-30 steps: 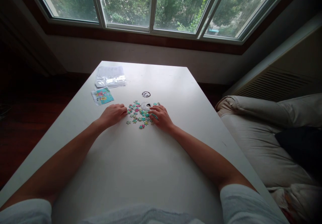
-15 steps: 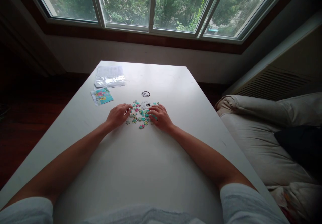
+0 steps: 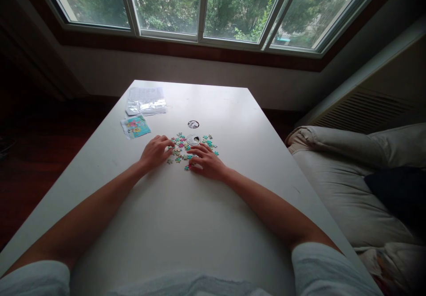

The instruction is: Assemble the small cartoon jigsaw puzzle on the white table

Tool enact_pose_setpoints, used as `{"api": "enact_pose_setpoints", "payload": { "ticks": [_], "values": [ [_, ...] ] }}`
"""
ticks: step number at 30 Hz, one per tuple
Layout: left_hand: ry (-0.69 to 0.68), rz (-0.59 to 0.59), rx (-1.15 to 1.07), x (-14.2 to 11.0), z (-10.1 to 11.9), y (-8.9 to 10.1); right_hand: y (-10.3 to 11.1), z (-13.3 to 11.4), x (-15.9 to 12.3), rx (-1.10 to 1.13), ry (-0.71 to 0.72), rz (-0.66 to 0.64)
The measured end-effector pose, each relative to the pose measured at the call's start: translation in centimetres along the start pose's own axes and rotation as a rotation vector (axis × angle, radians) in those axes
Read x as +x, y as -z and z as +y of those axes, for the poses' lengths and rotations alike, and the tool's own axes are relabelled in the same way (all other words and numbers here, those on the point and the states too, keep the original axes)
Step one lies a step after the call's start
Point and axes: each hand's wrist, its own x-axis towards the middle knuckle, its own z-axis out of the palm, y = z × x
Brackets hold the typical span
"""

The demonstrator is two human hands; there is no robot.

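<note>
Small jigsaw puzzle pieces (image 3: 180,150) in teal, pink, yellow and green lie loosely spread over the middle of a white table (image 3: 186,225). At their left edge rests my left hand (image 3: 155,152), its fingers loosely curved and apart, the tips beside the outer pieces. My right hand (image 3: 209,163) reaches over the near right part of the pieces with fingers spread, its lower fingertips at a pink and teal piece (image 3: 187,167). Neither hand shows a piece lifted in it. Some pieces are hidden under the right hand. A round, clear-looking object (image 3: 193,140) with a dark spot lies among the pieces.
Beyond the pieces lies a round black-and-white disc (image 3: 193,124). A colourful picture card (image 3: 136,126) and a clear plastic bag (image 3: 146,100) with printed paper lie at the far left. A pale sofa (image 3: 333,189) stands right of the table, and a window (image 3: 199,7) is ahead.
My right hand has moved left and slightly nearer to me, uncovering teal pieces on the right and covering some near the front. My left hand has barely moved.
</note>
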Motion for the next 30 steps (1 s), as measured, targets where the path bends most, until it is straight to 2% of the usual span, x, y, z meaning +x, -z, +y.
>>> {"api": "enact_pose_setpoints", "payload": {
  "ticks": [11,22,27,30],
  "values": [
    [-0.043,-0.021,-0.004,0.3,1.0,-0.9,-0.5,0.1,0.0,0.044,-0.005,0.005],
    [0.077,0.08,0.006,0.5,-0.1,-1.7,-0.8,0.3,0.1,0.06,-0.022,0.071],
    [0.071,0.093,-0.005,0.5,0.3,-1.4,-0.3,0.0,0.3,0.063,-0.027,0.099],
    [0.032,0.088,-0.061,0.3,1.1,-1.0,-0.1,0.0,0.3,0.082,-0.08,0.125]
  ]
}}
